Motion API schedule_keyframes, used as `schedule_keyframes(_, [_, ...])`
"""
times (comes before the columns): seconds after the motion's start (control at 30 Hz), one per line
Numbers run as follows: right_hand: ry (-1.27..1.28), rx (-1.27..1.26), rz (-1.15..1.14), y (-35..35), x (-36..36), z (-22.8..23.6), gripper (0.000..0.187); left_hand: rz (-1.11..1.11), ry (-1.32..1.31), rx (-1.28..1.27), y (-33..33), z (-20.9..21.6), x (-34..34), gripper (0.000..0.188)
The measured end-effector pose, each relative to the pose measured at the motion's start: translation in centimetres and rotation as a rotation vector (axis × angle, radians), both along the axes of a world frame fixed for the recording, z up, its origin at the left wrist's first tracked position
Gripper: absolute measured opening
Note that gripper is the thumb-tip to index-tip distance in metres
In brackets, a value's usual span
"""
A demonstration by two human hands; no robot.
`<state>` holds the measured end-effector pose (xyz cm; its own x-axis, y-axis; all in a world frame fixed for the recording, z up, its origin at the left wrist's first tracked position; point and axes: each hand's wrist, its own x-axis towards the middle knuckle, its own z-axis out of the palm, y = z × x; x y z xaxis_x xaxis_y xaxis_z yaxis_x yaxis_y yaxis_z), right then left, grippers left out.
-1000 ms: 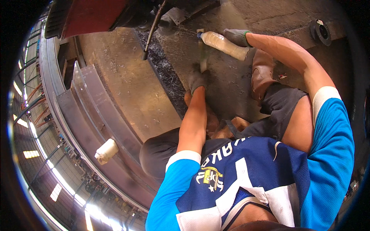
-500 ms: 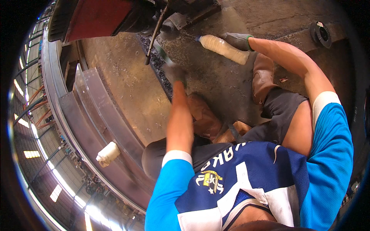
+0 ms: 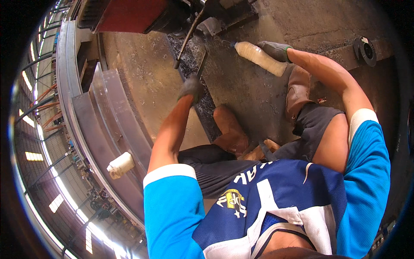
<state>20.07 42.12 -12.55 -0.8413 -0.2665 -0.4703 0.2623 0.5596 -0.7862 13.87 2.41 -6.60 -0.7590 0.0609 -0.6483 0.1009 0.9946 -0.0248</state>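
Note:
My left hand point(image 3: 191, 89), in a dark work glove, is closed around one end of a thin flat metal strip point(image 3: 202, 64). The strip points up and away, over a dark groove of metal shavings point(image 3: 188, 64); its exact kind is not clear. On the right, my gloved right hand point(image 3: 276, 50) grips a clear plastic bottle point(image 3: 258, 57) of cloudy, cream-coloured liquid. The bottle lies tilted, its narrow blue cap toward the machine and its base near my boot. A metal lever point(image 3: 189, 36) with a dark knob hangs down just beyond the strip.
A red machine housing point(image 3: 131, 16) fills the top left. Steel beams point(image 3: 114, 93) run along the left side, with a whitish plastic container point(image 3: 120, 165) lying on them. A black spool point(image 3: 365, 51) rests at the far right. My brown boots point(image 3: 230, 125) stand on the shaving-strewn floor.
My left hand has drawn back toward me and slightly left, with the strip now further from the machine. The right hand still grips the bottle; the whole view has shifted slightly.

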Motion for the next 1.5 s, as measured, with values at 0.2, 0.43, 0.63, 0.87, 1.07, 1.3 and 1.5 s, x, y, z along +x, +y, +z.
schedule_keyframes(0.2, [-0.009, 0.044, 0.137, 0.1, -1.5, -4.4, 0.042, -0.129, -0.038, -0.142, -10.0, 2.5, 4.8, 0.034])
schedule_keyframes(0.43, [-0.037, 0.161, 0.143, -0.4, -1.2, -2.7, 0.037, 0.255, -0.109, -0.185, -7.6, 2.4, 3.6, 0.036])
schedule_keyframes(0.63, [-0.302, 0.04, -0.083, -0.8, -1.2, -2.1, 0.045, 0.468, -0.155, -0.051, -5.4, -2.1, 2.9, 0.041])
schedule_keyframes(0.87, [-0.106, 0.175, 0.1, -0.9, -0.8, -1.6, 0.048, 1.082, 0.211, 0.737, 1.3, -6.0, 10.3, 0.047])
schedule_keyframes(1.07, [-0.199, 0.142, 0.026, -1.3, -0.9, 0.4, 0.042, 0.852, -0.181, 0.598, 11.8, -5.6, 18.7, 0.06])
schedule_keyframes(1.3, [-0.054, 0.275, 0.224, -0.6, -1.4, -4.1, 0.046, 0.605, 0.335, 0.297, 9.9, -3.5, 13.5, 0.079])
schedule_keyframes(1.5, [0.086, 0.178, 0.163, -1.2, -1.8, -8.2, 0.035, 0.268, 0.95, 0.297, 3.4, 2.0, 0.1, 0.085])
